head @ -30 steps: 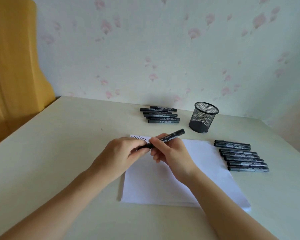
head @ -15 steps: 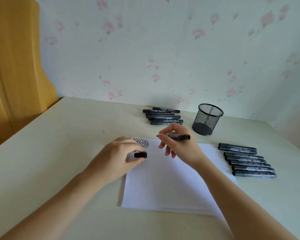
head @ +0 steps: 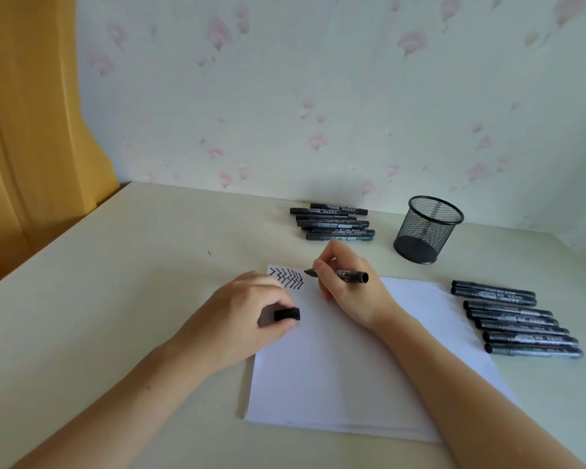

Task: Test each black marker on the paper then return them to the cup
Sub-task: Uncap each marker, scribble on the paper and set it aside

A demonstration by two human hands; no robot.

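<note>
A pale table (head: 122,299) stood against flowered wallpaper, with paper (head: 345,367), a mesh cup (head: 428,230) and two rows of markers on it. The right hand (head: 347,286) pinched an uncapped marker (head: 347,274), tip at the zigzags (head: 286,278). The left hand (head: 241,316), curled on the paper's edge, gripped the cap (head: 287,314).

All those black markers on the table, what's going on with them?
A person is trying them out on a sheet of paper. The right hand holds an uncapped marker with its tip by a row of zigzag test marks; the left hand holds its cap. Other markers lie in a far pile and a right-hand row. The mesh cup looks empty.
</note>
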